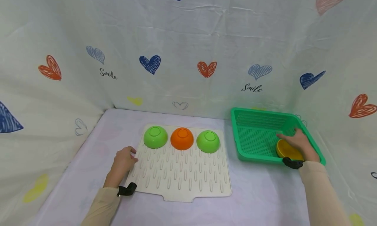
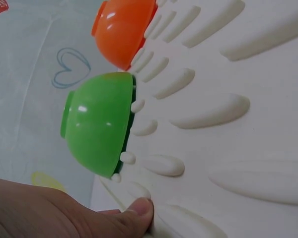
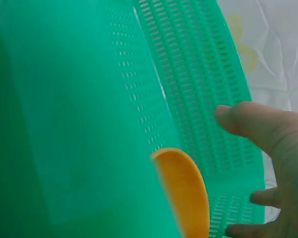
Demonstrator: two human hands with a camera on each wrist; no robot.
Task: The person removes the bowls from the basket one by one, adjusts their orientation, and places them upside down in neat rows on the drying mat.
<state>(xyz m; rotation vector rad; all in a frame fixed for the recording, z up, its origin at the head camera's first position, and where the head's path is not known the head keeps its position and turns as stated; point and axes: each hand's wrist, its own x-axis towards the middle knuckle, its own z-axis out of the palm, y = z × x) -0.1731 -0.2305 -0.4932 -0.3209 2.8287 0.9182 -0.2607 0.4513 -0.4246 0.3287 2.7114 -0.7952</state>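
My left hand (image 1: 122,160) holds the left edge of a cream drying mat (image 1: 182,173) with raised oval ridges. In the left wrist view its thumb (image 2: 139,210) lies at the mat's edge; the other fingers are mostly hidden. Upside down along the mat's far side stand a green bowl (image 1: 155,137), an orange bowl (image 1: 182,139) and another green bowl (image 1: 208,141). Over a green basket (image 1: 254,159) at the right, my right hand (image 1: 300,143) reaches in with fingers spread. Beneath it sits a yellow bowl (image 1: 285,149), partly covered by the hand; fingers and bowl look apart in the right wrist view.
A pale cloth (image 1: 250,193) covers the table. White sheets with printed hearts (image 1: 176,29) rise behind it and at both sides. The basket's far rim stands close to the back sheet.
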